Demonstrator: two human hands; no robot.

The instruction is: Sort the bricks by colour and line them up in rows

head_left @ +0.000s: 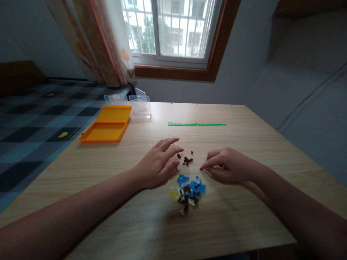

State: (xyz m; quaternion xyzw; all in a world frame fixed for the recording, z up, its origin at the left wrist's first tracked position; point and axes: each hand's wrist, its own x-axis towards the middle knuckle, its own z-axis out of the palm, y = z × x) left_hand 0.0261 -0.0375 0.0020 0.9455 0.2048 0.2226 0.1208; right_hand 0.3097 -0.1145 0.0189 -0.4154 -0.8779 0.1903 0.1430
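Observation:
My left hand (159, 162) hovers over or rests on the table with fingers spread, just left of a small group of brown building bricks (187, 160). To the right of that group, my right hand (226, 164) is closed in a pinch, with a tiny brown brick (201, 169) at its fingertips. Nearer to me lies a mixed pile of small bricks: blue bricks (195, 188), yellow bricks (173, 195), and more brown and pale ones. A few blue pieces sit at the pile's far edge, between both hands.
Across the far part of the wooden table (271, 151) runs a line of small green bricks (196, 124). An orange open case (104, 131) lies at the back left, beside clear plastic boxes (141, 108). A bed with a checked cover (40, 122) adjoins the left edge.

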